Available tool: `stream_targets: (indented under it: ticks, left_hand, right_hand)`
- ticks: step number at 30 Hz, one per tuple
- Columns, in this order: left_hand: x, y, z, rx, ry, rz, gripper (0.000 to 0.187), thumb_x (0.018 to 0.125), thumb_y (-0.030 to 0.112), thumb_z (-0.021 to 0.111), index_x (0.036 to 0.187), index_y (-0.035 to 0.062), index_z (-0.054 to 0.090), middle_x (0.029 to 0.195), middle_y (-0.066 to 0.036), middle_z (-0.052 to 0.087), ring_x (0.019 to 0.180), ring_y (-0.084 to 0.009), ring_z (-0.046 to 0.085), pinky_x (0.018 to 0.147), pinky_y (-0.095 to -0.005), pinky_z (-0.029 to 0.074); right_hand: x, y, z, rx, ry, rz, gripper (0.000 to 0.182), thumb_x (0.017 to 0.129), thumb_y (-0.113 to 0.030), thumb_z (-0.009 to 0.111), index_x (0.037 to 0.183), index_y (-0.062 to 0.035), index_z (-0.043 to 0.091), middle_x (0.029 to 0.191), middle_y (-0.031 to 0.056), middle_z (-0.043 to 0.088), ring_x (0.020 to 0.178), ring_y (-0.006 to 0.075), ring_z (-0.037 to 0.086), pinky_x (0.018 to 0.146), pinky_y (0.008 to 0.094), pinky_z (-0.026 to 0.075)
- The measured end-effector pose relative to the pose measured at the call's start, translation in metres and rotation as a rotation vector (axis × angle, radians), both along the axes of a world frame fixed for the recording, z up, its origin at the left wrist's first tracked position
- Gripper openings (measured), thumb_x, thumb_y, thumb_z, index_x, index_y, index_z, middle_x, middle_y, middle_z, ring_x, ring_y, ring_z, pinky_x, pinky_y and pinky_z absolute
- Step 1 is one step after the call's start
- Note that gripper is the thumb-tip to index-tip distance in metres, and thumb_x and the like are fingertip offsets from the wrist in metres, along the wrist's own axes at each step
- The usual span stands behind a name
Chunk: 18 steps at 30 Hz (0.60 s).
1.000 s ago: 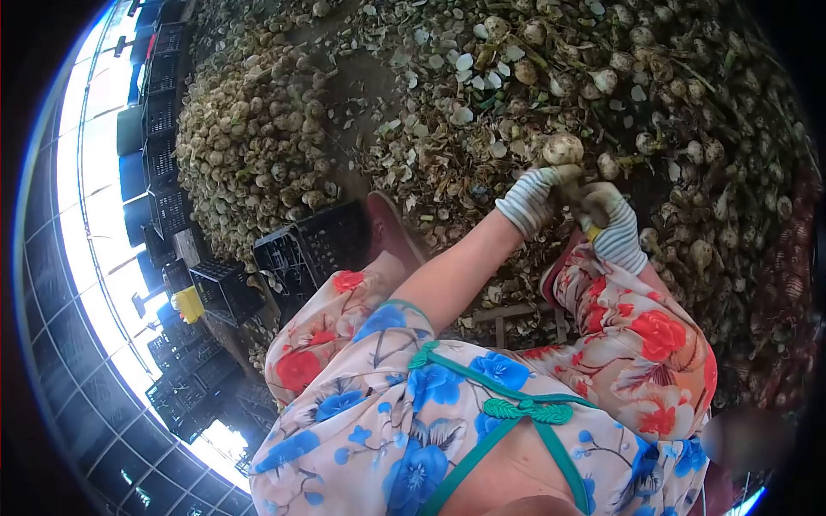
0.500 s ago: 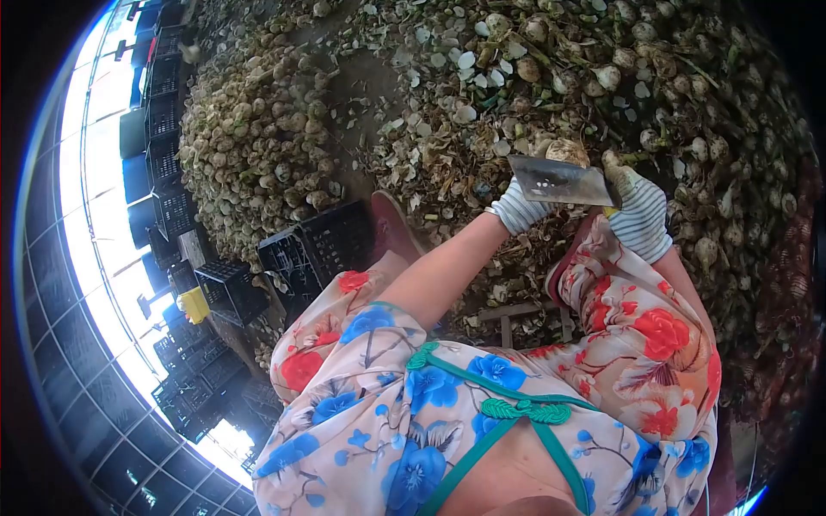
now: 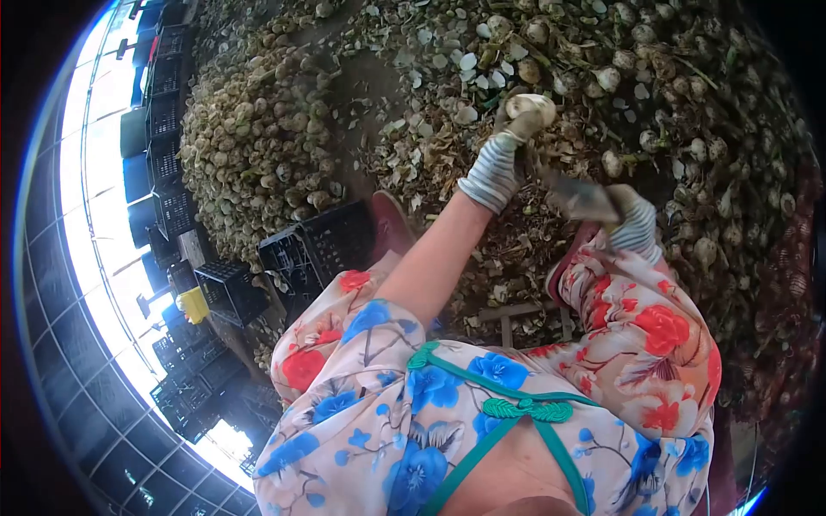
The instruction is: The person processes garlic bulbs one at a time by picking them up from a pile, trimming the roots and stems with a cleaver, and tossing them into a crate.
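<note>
The left hand (image 3: 503,150), in a striped glove, is stretched forward with its fingers closed around a pale round bulb (image 3: 531,107), held up just above the littered ground and at the far end of the reach. The right hand (image 3: 632,225), gloved the same way, sits nearer the body and grips the handle of a cleaver (image 3: 578,198); the blade is blurred, but its long axis seems to point up and left toward the bulb, which lies ahead of it. Loose peelings (image 3: 447,103) surround both hands, a heap of bulbs (image 3: 249,129) rises to the left, and black crates (image 3: 314,245) stand beside the knee.
</note>
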State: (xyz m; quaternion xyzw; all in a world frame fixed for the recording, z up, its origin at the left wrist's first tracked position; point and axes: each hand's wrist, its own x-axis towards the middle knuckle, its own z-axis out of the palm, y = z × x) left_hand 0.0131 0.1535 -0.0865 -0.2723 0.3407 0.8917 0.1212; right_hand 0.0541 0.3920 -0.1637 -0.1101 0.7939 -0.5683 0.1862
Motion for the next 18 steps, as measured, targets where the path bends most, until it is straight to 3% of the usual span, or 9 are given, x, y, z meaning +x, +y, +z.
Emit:
stream_targets:
  ticks: [2,3,5,8,12,15,16,17,18]
  left_hand:
    - [-0.002,-0.005,-0.013,0.218,-0.114,0.017,0.017,0.070,0.019,0.067,0.083,0.0133,0.056,0.076,-0.001,0.055,0.060,-0.0144,0.052,0.053,-0.0264,0.048]
    - [0.001,-0.003,-0.016,0.219,-0.119,0.017,0.017,0.070,0.019,0.067,0.083,0.0133,0.056,0.076,-0.001,0.055,0.060,-0.0144,0.052,0.053,-0.0264,0.048]
    - [0.001,0.005,-0.016,0.205,-0.374,0.168,0.036,0.071,0.019,0.067,0.100,0.0149,0.045,0.084,-0.006,0.055,0.064,-0.0227,0.055,0.050,-0.0348,0.049]
    - [0.009,0.018,-0.025,0.605,-0.195,0.139,0.024,0.074,0.022,0.063,0.087,0.0059,0.050,0.077,-0.007,0.054,0.064,-0.0208,0.055,0.057,-0.0303,0.049]
    - [0.024,0.015,-0.064,0.720,-0.069,0.029,0.026,0.076,0.024,0.060,0.088,0.0033,0.050,0.076,-0.007,0.055,0.070,-0.0208,0.056,0.062,-0.0307,0.048]
    - [0.018,0.029,-0.029,-0.056,-0.540,0.276,0.012,0.077,0.017,0.054,0.082,0.0073,0.049,0.074,-0.004,0.055,0.064,-0.0158,0.052,0.057,-0.0279,0.046]
    - [0.015,0.024,-0.013,0.000,-0.487,0.271,0.011,0.078,0.017,0.053,0.081,0.0081,0.049,0.074,-0.004,0.054,0.062,-0.0144,0.051,0.056,-0.0258,0.046]
    - [0.011,0.007,0.003,0.057,-0.426,0.263,0.010,0.078,0.017,0.053,0.081,0.0089,0.048,0.074,-0.004,0.054,0.061,-0.0131,0.050,0.055,-0.0237,0.045]
    - [0.000,-0.038,0.005,-0.020,-0.191,0.359,0.012,0.079,0.021,0.050,0.081,0.0089,0.050,0.076,-0.005,0.054,0.061,-0.0170,0.051,0.056,-0.0270,0.046]
  right_hand:
    - [-0.010,-0.036,0.051,0.244,0.679,0.187,0.015,0.066,-0.014,0.060,0.078,-0.0067,0.053,0.058,0.0087,0.050,0.052,0.0236,0.052,0.049,0.0315,0.041]
    - [-0.012,-0.042,0.051,0.312,0.685,0.213,0.017,0.063,-0.014,0.058,0.076,-0.0072,0.050,0.053,0.0077,0.044,0.049,0.0235,0.047,0.046,0.0334,0.039]
    - [-0.022,-0.046,0.049,0.313,0.667,0.201,0.017,0.062,-0.014,0.057,0.077,-0.0074,0.050,0.056,0.0082,0.045,0.051,0.0251,0.048,0.047,0.0343,0.039]
    - [-0.035,-0.044,0.042,0.367,0.652,0.192,0.018,0.062,-0.012,0.051,0.079,-0.0074,0.051,0.063,0.0101,0.049,0.058,0.0290,0.050,0.053,0.0373,0.041]
    - [-0.037,-0.043,0.042,0.397,0.752,0.161,0.024,0.062,-0.011,0.048,0.085,-0.0056,0.053,0.072,0.0126,0.052,0.065,0.0301,0.052,0.060,0.0386,0.041]
    - [-0.038,-0.025,0.015,0.492,0.545,0.032,0.027,0.068,-0.017,0.052,0.093,-0.0051,0.053,0.082,0.0144,0.057,0.076,0.0320,0.055,0.068,0.0371,0.043]
    - [-0.040,-0.011,-0.014,0.696,0.262,-0.107,0.031,0.075,-0.027,0.053,0.098,-0.0060,0.054,0.087,0.0151,0.058,0.079,0.0325,0.056,0.068,0.0365,0.044]
    - [-0.040,0.012,-0.032,0.656,0.190,-0.213,0.033,0.077,-0.032,0.052,0.098,-0.0064,0.054,0.088,0.0150,0.059,0.079,0.0323,0.056,0.068,0.0364,0.044]
    - [-0.037,0.029,-0.041,0.614,0.109,-0.310,0.035,0.079,-0.036,0.050,0.098,-0.0068,0.054,0.089,0.0149,0.059,0.079,0.0322,0.056,0.067,0.0364,0.044]
